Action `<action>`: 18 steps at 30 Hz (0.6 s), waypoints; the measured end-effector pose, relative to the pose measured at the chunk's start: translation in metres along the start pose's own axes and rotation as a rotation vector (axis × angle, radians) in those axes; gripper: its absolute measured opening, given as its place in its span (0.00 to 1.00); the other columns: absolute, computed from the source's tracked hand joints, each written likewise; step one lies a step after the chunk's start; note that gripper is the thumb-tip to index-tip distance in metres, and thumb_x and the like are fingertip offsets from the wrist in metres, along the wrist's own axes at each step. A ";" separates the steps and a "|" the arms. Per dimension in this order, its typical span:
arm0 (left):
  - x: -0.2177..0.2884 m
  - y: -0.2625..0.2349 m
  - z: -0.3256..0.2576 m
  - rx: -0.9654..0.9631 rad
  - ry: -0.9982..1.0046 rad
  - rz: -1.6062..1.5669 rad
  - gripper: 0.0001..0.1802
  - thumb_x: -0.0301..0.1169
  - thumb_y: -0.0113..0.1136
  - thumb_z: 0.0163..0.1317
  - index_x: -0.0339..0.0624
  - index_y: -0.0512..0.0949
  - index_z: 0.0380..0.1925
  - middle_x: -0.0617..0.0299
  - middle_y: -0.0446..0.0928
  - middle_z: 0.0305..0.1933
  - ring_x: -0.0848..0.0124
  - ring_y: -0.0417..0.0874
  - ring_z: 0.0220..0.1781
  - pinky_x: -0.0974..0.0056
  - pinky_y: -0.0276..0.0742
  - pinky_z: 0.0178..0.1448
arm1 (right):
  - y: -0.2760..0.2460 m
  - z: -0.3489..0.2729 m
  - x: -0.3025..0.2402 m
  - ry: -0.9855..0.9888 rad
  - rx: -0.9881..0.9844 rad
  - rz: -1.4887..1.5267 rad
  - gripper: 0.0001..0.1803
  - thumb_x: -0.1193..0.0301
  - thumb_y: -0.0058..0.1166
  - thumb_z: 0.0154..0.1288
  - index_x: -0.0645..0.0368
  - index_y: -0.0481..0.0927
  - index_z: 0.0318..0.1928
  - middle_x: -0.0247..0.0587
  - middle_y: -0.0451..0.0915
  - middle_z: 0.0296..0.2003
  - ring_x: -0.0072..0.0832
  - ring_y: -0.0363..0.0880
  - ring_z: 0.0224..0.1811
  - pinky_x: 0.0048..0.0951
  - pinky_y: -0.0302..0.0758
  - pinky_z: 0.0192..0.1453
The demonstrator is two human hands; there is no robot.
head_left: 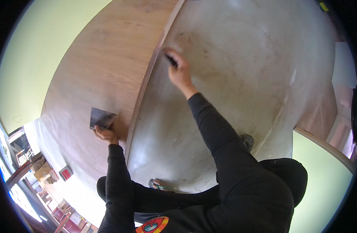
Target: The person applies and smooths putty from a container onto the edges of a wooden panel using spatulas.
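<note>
My left hand (105, 134) grips a flat dark metal scraper plate (100, 118), held against the brown wooden panel (104, 66). My right hand (179, 72) reaches forward and holds a small dark tool (171, 60), its tip near the edge where the wooden panel meets the grey floor (233, 77). Both arms wear black sleeves. My legs in black are folded below, a sandalled foot (159, 185) showing on the floor.
A pale green wall (34, 50) curves along the left, and another green surface (322, 182) lies at lower right. Wooden furniture and boxes (46, 171) stand at the far lower left. A round dark object (247, 140) rests on the floor by my right arm.
</note>
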State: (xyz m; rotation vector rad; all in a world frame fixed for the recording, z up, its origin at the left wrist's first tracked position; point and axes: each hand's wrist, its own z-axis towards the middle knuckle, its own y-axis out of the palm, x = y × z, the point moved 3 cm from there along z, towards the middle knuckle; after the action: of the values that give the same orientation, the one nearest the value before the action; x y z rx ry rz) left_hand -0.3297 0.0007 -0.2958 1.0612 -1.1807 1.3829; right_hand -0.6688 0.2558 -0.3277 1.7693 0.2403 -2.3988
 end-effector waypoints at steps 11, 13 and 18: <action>-0.006 0.011 -0.012 -0.002 -0.049 -0.012 0.25 0.42 0.52 0.66 0.27 0.74 0.49 0.47 0.74 0.50 0.57 0.74 0.50 0.56 0.71 0.56 | -0.001 0.041 0.018 0.001 0.040 -0.069 0.26 0.88 0.41 0.47 0.62 0.81 0.47 0.50 0.83 0.47 0.35 0.80 0.54 0.28 0.74 0.58; -0.002 0.012 -0.015 0.042 -0.075 -0.014 0.25 0.42 0.52 0.66 0.28 0.74 0.50 0.47 0.74 0.50 0.57 0.74 0.50 0.57 0.71 0.56 | 0.002 0.014 0.014 0.019 -0.038 -0.043 0.27 0.89 0.40 0.47 0.63 0.81 0.47 0.50 0.83 0.47 0.36 0.80 0.55 0.29 0.73 0.59; -0.003 -0.004 0.002 0.038 0.005 0.058 0.26 0.42 0.51 0.66 0.27 0.73 0.53 0.48 0.73 0.52 0.58 0.74 0.51 0.57 0.71 0.57 | 0.000 0.005 -0.001 0.083 -0.323 0.011 0.27 0.91 0.41 0.46 0.63 0.81 0.47 0.50 0.82 0.49 0.39 0.79 0.56 0.30 0.73 0.61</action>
State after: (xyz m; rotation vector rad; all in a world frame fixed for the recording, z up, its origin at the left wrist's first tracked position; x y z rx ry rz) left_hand -0.3255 -0.0012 -0.2983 1.0568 -1.1939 1.4576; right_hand -0.6727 0.2549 -0.3253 1.7133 0.5895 -2.1330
